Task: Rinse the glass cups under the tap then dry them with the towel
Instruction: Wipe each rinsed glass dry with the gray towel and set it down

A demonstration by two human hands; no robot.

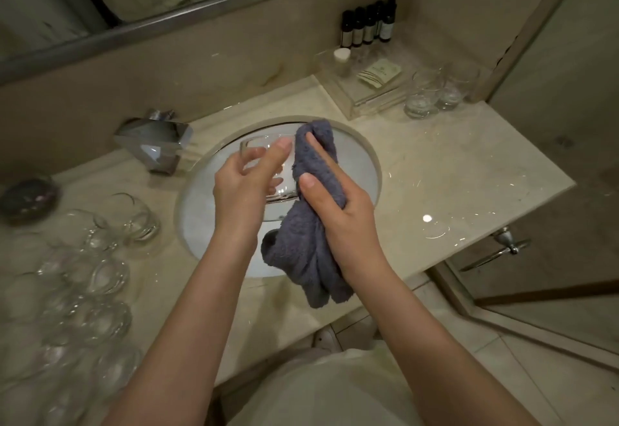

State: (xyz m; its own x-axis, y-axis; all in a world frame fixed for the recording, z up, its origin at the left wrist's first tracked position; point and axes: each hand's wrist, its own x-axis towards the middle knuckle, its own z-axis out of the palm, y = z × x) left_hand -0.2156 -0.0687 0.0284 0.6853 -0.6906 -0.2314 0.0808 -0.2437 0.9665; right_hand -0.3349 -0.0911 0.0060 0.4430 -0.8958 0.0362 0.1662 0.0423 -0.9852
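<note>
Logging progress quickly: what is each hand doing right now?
Left hand: grips a glass cup over the sink.
Right hand: grips the grey towel against the cup.

**Glass cup and towel over the basin**

One clear glass cup [268, 171] is lying on its side above the sink, gripped in the left hand [244, 188]. A grey-blue towel [311, 224], bunched and hanging down, is pressing against it, held in the right hand [338, 208]. More glass cups [87, 278] are crowding the worktop [452, 174] at left. Two cups [435, 90] are standing at far right.
</note>
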